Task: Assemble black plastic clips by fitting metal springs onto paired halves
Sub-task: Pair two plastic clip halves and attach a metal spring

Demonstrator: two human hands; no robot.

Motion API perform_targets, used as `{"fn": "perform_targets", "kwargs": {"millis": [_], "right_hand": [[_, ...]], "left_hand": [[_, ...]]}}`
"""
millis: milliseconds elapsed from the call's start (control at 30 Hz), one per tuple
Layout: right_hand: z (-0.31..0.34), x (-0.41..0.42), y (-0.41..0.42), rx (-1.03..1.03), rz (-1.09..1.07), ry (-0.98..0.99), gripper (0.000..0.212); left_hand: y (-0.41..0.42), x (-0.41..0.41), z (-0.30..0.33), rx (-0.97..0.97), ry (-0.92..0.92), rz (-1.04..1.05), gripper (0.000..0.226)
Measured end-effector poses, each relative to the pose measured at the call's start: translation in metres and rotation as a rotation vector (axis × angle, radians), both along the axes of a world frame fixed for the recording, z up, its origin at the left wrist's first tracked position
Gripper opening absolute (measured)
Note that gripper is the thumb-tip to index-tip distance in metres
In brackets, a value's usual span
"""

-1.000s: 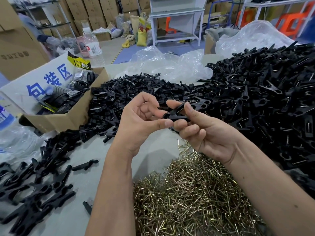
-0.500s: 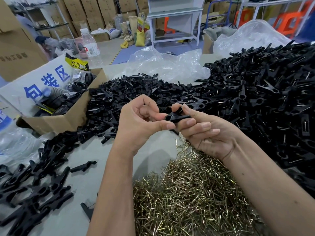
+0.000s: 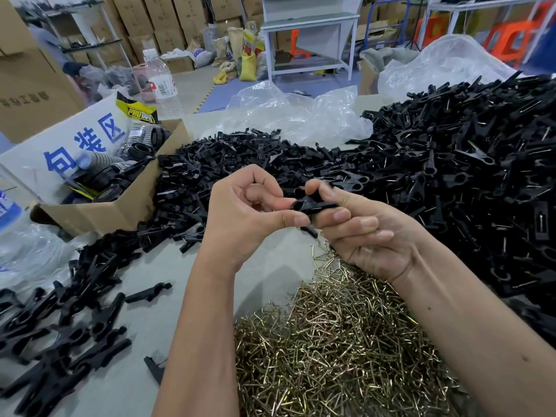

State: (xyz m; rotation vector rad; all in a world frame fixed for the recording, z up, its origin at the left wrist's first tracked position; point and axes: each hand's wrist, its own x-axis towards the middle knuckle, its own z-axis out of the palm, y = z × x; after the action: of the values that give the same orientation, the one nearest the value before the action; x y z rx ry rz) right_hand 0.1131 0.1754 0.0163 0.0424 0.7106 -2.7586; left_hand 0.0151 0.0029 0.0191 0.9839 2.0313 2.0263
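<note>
**Both hands on one clip above the springs**

Nearest lies the heap of springs (image 3: 337, 350) on the counter (image 3: 144, 335), with loose clips (image 3: 60, 332) scattered at near left. Above the heap's far edge, the left hand (image 3: 240, 218) and right hand (image 3: 364, 233) meet on a single black clip (image 3: 313, 204): the fingers (image 3: 293, 219) of both hands curl round it, pinching its ends. Beyond them spreads a mound of halves (image 3: 228, 164), a larger pile (image 3: 469, 164) at right. A cardboard box (image 3: 120, 206) sits far left.
</note>
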Motion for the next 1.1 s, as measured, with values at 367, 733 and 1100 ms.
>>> {"fn": "perform_targets", "kwargs": {"millis": [367, 733, 1100], "right_hand": [[0.006, -0.004, 0.009, 0.784, -0.654, 0.130, 0.038], [-0.020, -0.004, -0.022, 2.521, -0.526, 0.518, 0.022], [-0.028, -0.006, -0.022, 2.287, -0.461, 0.359, 0.030]], "left_hand": [[-0.028, -0.024, -0.007, -0.412, 0.099, 0.467, 0.029], [-0.024, -0.024, -0.015, -0.888, -0.061, 0.395, 0.033], [-0.007, -0.022, -0.024, -0.597, 0.005, 0.362, 0.027]]}}
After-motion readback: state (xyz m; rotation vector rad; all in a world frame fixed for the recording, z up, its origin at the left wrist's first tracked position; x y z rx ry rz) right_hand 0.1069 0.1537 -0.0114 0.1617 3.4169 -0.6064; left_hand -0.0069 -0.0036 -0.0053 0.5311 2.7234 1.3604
